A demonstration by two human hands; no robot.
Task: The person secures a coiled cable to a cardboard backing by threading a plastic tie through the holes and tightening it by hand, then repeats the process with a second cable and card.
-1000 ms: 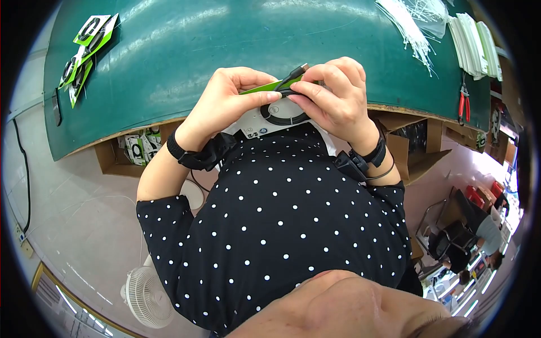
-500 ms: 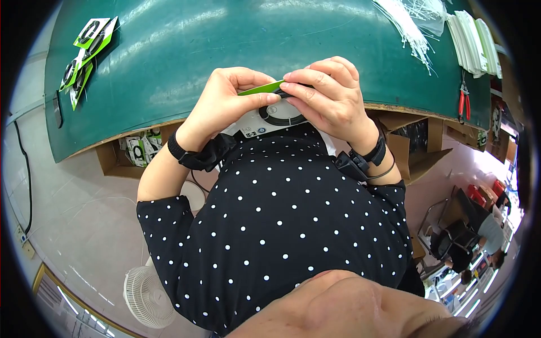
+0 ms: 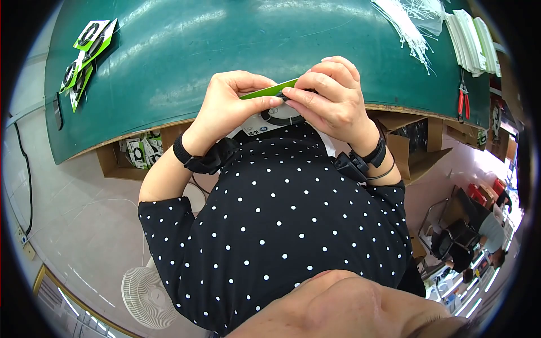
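A green and white packaging card (image 3: 265, 92) is held tilted at the table's front edge, close to my body. My left hand (image 3: 228, 104) is closed on its left side, thumb below and fingers above. My right hand (image 3: 335, 96) pinches the card's right part, its thumb and forefinger at a small black piece (image 3: 283, 97) against the card. I cannot make out exactly what that piece is. Below the fingers shows a white surface (image 3: 256, 125) with print and a black ring shape, partly hidden by the right hand.
Several carded black coils (image 3: 93, 39) lie on the green table (image 3: 225, 39) at left. White cable ties (image 3: 408, 31), stacked cards (image 3: 466, 45) and red-handled pliers (image 3: 463, 101) are at right. Below the edge are cardboard boxes (image 3: 121, 169); a fan (image 3: 147, 297) stands behind left.
The card has turned a little, and more of its green edge shows toward the right hand. My left hand has shifted slightly down; the right fingers have moved slightly along the card.
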